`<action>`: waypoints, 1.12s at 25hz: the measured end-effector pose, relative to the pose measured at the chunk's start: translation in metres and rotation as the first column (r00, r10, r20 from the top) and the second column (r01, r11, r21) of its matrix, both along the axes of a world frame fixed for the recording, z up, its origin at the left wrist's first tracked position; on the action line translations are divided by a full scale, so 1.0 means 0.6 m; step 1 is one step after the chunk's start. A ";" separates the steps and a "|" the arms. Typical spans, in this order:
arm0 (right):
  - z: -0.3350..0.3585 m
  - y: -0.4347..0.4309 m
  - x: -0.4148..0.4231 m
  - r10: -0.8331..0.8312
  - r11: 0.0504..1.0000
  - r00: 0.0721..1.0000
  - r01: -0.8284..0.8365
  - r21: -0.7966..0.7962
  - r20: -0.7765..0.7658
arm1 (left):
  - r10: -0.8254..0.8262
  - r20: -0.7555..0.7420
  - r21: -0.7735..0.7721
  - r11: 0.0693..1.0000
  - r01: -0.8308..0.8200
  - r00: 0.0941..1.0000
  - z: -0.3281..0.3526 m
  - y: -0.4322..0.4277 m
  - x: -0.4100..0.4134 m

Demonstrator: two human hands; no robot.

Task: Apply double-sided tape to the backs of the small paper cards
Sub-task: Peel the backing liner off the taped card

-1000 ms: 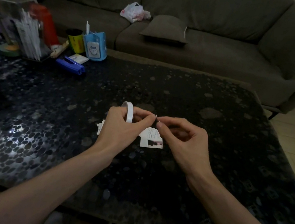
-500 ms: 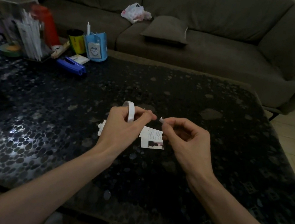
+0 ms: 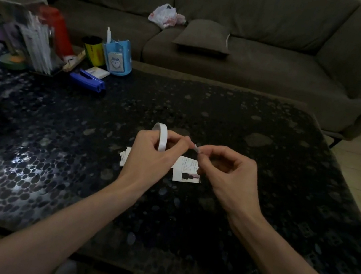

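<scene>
Near the middle of the frame the left hand (image 3: 152, 153) grips a thin roll of white double-sided tape (image 3: 162, 137), its fingers curled around the ring, which stands on edge above the desk (image 3: 244, 220). The right hand (image 3: 224, 171) pinches a short white tab of tape (image 3: 196, 149) between thumb and forefinger, just beside the left fingertips; whether the tab is joined to the roll or torn free cannot be told. Below the hands the small paper cards lie flat on the dark pebbled surface: a printed card (image 3: 186, 171) with a small photo shows between the two hands, and the corner of a little stack (image 3: 123, 158) peeks out left of the left hand.

The tape looks light and limp, and its bare face would likely cling to skin or fold onto itself, so it is best held only at the very end and kept taut. The cards seem thin and weightless and may skate on the glossy desk; a fingertip pinning one edge should steady a card while tape is pressed along its back
</scene>
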State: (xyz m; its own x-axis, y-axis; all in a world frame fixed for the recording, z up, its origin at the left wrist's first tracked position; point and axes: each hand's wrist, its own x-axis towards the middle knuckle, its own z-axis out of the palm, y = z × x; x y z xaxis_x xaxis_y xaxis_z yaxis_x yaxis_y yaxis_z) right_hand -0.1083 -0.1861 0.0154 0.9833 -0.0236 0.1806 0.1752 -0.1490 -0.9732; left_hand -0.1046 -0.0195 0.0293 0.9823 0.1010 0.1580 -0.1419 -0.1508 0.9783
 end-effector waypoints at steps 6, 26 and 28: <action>0.004 0.004 0.000 -0.007 1.000 1.000 0.007 0.010 -0.020 | -0.023 0.055 0.039 0.999 0.021 0.998 -0.004 0.003 0.000; 0.002 -0.001 -0.001 0.052 0.998 0.999 -0.052 -0.020 -0.005 | -0.022 0.113 0.177 0.984 0.002 0.993 -0.016 0.008 0.004; 0.002 -0.001 -0.001 0.054 0.998 0.999 -0.054 -0.022 -0.001 | -0.011 0.094 0.156 0.988 -0.004 0.995 -0.015 0.007 0.004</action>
